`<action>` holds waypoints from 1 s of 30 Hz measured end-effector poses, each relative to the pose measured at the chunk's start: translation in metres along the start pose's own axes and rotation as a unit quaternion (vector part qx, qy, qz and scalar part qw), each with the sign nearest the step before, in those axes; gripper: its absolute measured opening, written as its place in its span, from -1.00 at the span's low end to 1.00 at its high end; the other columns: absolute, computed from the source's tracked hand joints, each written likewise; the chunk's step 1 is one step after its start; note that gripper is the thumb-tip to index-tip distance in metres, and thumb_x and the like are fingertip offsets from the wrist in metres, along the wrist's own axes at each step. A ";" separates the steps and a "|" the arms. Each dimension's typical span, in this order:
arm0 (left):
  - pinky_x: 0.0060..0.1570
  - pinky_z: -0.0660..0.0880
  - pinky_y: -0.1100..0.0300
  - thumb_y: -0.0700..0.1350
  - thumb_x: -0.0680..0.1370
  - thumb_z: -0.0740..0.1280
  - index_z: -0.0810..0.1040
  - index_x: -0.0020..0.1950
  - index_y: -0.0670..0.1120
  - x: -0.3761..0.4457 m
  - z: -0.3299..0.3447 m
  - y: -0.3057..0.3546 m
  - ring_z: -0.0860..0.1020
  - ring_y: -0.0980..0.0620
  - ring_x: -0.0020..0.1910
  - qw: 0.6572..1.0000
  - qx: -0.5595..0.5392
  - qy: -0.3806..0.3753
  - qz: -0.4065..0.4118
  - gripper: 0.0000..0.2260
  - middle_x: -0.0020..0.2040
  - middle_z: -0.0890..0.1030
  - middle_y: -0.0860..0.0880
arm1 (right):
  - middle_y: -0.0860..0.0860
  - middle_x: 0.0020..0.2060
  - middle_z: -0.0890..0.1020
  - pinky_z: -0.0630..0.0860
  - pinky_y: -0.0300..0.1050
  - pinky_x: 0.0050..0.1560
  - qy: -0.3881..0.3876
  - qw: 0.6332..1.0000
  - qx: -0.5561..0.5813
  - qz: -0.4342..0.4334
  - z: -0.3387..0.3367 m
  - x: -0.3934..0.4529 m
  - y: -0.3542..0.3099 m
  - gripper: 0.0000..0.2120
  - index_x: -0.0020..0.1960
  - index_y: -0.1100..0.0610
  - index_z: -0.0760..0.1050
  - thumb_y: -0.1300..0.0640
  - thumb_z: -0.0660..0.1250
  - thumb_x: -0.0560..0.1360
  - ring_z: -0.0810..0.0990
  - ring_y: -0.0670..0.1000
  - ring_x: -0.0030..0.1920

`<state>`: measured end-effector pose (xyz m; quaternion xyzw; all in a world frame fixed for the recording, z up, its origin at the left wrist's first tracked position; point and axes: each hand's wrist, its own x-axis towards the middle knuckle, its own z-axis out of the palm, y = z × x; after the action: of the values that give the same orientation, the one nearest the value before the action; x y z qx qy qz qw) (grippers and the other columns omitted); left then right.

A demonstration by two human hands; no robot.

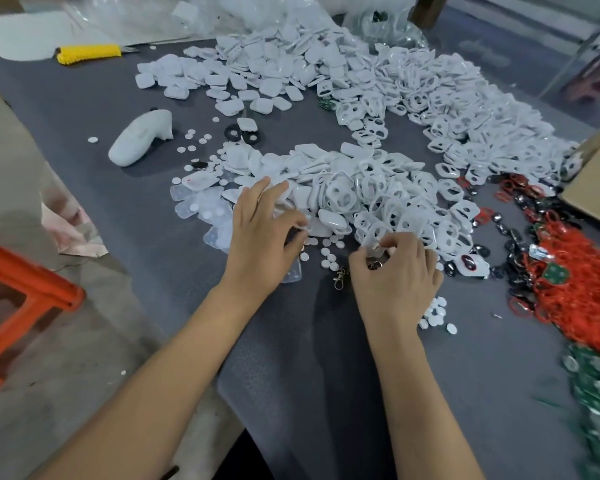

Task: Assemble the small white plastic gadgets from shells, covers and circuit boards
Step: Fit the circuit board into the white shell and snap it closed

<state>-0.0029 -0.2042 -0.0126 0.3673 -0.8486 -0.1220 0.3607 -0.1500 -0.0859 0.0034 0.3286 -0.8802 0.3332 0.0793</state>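
Two bare hands work at the near edge of a big white parts pile on a dark grey table [153, 209]. Left hand [262, 233] at about 10 o'clock from frame centre: index and middle fingers stretched flat onto solid white covers [305, 195], thumb and a curled finger pinching a small white piece [305, 227]; what kind of piece, cannot tell. Right hand [400, 271] just right of centre, fingers curled tight, pinching a small part with a bit of gold metal showing [376, 249]; exact item unclear. A gold clasp [339, 277] lies on the table touching the right hand's thumb side.

Cut-out white shells [388, 209] heaped at 12 to 1 o'clock of the hands, more spread toward 2 o'clock [482, 133]. Closed white cases [257, 71] piled at 12 o'clock, far side. Small white discs [329, 252] scattered between the hands, another cluster [437, 313] by the right wrist. Clear flat pads [205, 206] at 9 o'clock of the left hand. Circuit boards with red loops [575, 271] at 3 o'clock, green boards [596, 393] at 4 o'clock.

Yellow utility knife [89, 53] at 11 o'clock, far. White lumpy wrapped object [139, 138] at 10 o'clock. Cardboard box [593, 188] at right edge. Orange stool [18, 299] at 8 o'clock, off the table.
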 end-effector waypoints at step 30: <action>-0.12 0.62 0.13 -0.03 0.73 0.26 0.57 0.23 -0.08 -0.025 -0.031 0.006 0.69 0.01 -0.07 0.843 -0.476 -0.002 -0.250 -0.82 -0.01 0.68 -0.05 | -0.01 0.10 0.61 0.50 -0.10 0.20 -0.098 0.952 0.176 -0.230 -0.003 -0.045 -0.024 -0.67 0.31 0.15 0.56 0.16 0.44 0.56 0.53 0.05 0.17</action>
<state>0.0270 -0.1801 -0.0012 0.3502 -0.5661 -0.5980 0.4464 -0.1001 -0.0739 0.0024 0.5615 -0.7118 0.4218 0.0084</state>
